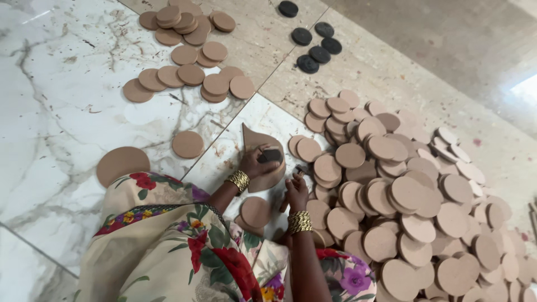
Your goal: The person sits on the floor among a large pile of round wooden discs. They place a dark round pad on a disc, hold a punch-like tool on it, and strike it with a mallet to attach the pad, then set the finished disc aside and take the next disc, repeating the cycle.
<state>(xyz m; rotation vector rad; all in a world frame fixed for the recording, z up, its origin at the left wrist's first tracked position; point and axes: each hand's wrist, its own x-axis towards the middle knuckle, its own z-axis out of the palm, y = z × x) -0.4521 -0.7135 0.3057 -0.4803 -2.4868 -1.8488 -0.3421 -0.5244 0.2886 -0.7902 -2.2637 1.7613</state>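
Note:
My left hand presses a small dark block onto a teardrop-shaped brown board piece lying on the floor. The fingers curl over the block. My right hand is closed around the board piece's lower right edge and seems to grip a small dark thing there; what it is I cannot tell. Both wrists carry gold bangles. A round brown disc lies between my forearms, just below the board piece.
A large heap of round brown discs spreads to the right. More discs lie in groups at the upper left, one larger disc at the left. Several black discs sit at the top. My floral garment fills the bottom.

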